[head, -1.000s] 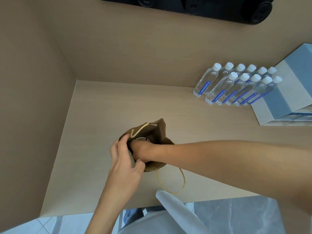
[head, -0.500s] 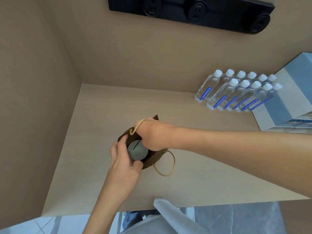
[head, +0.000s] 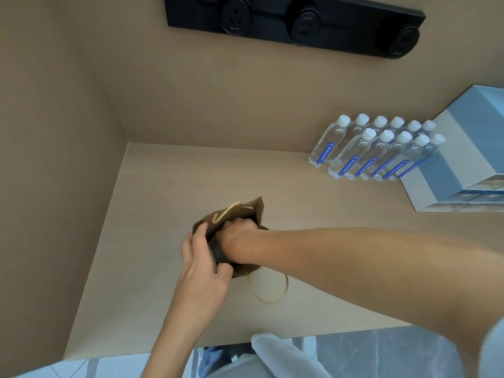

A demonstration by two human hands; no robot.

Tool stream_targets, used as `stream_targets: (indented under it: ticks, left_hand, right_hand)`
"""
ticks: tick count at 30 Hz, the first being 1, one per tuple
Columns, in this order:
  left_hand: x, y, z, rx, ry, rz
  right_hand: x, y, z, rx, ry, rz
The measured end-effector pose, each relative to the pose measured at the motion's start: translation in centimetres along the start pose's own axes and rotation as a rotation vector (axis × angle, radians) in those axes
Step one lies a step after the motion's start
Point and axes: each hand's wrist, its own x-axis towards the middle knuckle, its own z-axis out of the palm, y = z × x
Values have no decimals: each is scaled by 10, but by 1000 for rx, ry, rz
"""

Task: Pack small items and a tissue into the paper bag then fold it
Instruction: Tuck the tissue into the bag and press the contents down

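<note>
A small brown paper bag (head: 240, 214) with tan cord handles stands on the wooden desk (head: 169, 186), left of centre. My left hand (head: 203, 260) grips the bag's near left rim and holds the mouth apart. My right hand (head: 237, 238) reaches down into the bag's mouth, fingers buried inside, so what it holds is hidden. One cord handle (head: 272, 296) loops loose on the desk in front of the bag; the other lies over the far rim. The bag's contents are hidden by my hands.
Several clear water bottles (head: 373, 151) with white caps stand at the back right, beside a grey-blue box (head: 458, 159). A black socket strip (head: 297, 25) sits on the back wall. A side wall closes the left. The desk's front edge (head: 191, 347) is near my body.
My right hand, which was at the bag's far rim with a grey round item showing inside, has pushed back down into the bag. The left hand kept its grip on the rim.
</note>
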Motion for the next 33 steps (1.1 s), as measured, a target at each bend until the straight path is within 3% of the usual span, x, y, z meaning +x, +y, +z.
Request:
stream_targets:
  ticks: [6,19,27,28,30,33]
  left_hand:
    - [1,4,-1,0,-12,-9]
    - [7,9,-5,-77,-42,126]
    - [13,14,-13,-178,-46,109]
    - [14,14,-15,-215,-44,96]
    - [16,11,-19,-281,-29,56]
    - [20,8,-27,-421,2,-32]
  right_hand:
    - [9,-1,5,-209,-19,-44]
    - [5,15,2,307,-98,-28]
    - [-41,38,-46,84,-98,-212]
    - [-56,51,-53,201,-96,-264]
    - [-92,84,-58,683,-77,-296]
    - [-127,126,-34,1175,316,-157]
